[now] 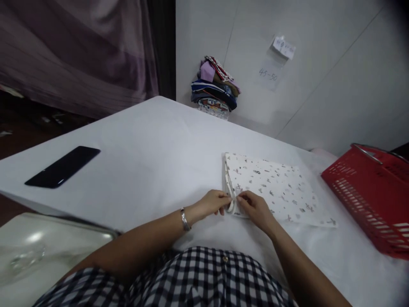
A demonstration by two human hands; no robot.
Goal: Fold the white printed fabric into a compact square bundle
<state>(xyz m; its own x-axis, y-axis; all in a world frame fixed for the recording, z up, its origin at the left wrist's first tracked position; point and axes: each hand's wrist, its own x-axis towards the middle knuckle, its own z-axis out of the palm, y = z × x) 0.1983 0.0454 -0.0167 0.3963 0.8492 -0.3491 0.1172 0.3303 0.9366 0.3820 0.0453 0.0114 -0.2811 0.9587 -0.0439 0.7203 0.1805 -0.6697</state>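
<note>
Your left hand (213,202) and right hand (256,208) are pinching the left edge of a white, printed, folded cloth (283,185) lying on the white table (153,149), left of a red plastic basket (370,200).

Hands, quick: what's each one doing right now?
Left hand: closed, pinching the printed white cloth by its edge.
Right hand: curled at that cloth; grip unclear.

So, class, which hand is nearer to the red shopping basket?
The right hand: it touches the printed white cloth, left of the red shopping basket. The left hand is at the cloth's edge, farther left.
</note>
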